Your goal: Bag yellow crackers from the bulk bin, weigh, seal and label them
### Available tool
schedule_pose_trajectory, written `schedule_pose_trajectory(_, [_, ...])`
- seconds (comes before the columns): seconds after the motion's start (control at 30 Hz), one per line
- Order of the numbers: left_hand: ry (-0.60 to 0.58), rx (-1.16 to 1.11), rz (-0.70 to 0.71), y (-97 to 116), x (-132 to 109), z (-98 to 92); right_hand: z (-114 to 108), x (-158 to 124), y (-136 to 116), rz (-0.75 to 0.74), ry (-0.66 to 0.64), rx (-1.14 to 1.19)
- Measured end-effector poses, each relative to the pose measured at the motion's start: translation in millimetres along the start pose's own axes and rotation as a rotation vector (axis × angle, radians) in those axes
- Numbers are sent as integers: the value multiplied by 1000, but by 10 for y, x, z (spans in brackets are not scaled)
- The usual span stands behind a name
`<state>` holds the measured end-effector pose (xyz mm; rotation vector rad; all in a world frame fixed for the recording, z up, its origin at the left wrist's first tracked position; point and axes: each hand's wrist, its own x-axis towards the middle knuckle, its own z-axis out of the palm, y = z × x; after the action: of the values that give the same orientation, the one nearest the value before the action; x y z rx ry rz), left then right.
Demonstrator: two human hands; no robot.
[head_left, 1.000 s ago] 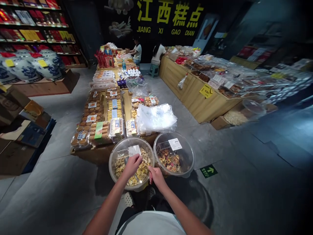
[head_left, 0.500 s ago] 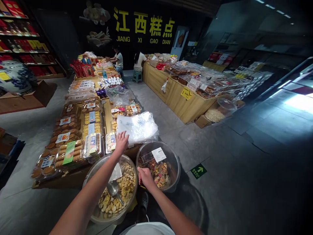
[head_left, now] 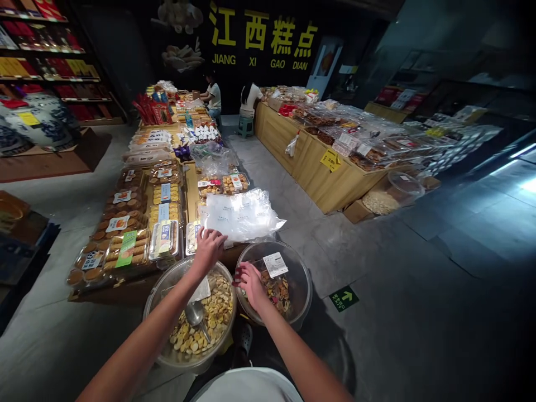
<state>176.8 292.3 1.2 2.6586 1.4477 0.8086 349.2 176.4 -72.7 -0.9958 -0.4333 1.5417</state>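
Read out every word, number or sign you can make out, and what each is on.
"江西糕点" in yellow on the black wall
"JIANG XI GAO DIAN" below it
Yellow tag on the wooden counter: too blurred
Green floor sign: arrow, text too small
White label on the clear bowl, pack labels: too small

A pale T-shirt (head_left: 247, 386); a dark shoe (head_left: 245, 338) — left hand (head_left: 210, 248) and right hand (head_left: 251, 286) both bare.

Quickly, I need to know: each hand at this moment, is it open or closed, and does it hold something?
Left hand: open, fingers slightly curled, empty.
Right hand: half closed above the clear plastic bowl; cannot tell if it holds anything.
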Motion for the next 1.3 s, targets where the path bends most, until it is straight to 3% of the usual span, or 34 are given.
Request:
schedule_pose_trajectory(0.13, [-56,-69,-73,275,-991,-344,103,-53,65,44,43,135])
schedule_pose_trajectory(0.3, [-159,-191,-253,537,-2218,-491,146,-359,433,123,131,8])
schedule_pose_trajectory(0.4, [-202,-324,-456,448,-2721,-521,160,-553,650,205,4,-5])
schedule_pose_trajectory(0.53, [-53,-418,-959,23,-3100,-528,175,-700,855,282,-120,9])
schedule_pose_trajectory(0.63, [-111,-743,-1363,-244,-3245,-463,193,-743,964,299,-159,25])
schedule_pose_trajectory(0.7, [-140,-1009,-1434,-300,-3310,-390,211,-764,1023,299,-177,23])
schedule_pose_trajectory(0.8, [28,-1228,-1388,-266,-3356,-308,206,-822,1056,297,-130,-47])
schedule_pose_trajectory(0.9, [184,-1193,-1334,-240,-3314,-357,121,-960,938,415,-19,-293])
schedule_pose_trajectory(1.0, [267,-1062,-1178,-245,-3197,-556,68,-1172,684,660,-161,-755])
schedule_pose_trajectory(1.03, [257,-1032,-1111,-235,-3147,-640,103,-1242,600,635,-231,-894])
schedule_pose_trajectory(1.1, [179,-990,-992,-180,-3035,-799,291,-1351,481,350,-278,-1024])
schedule_pose_trajectory(1.17, [102,-940,-897,-79,-2908,-915,609,-1393,453,3,-231,-947])
schedule_pose_trajectory(1.2, [85,-918,-851,-17,-2842,-949,787,-1387,472,-86,-234,-900])
schedule_pose_trajectory(1.3, [78,-952,-733,155,-2657,-978,1224,-1302,592,5,-357,-742])
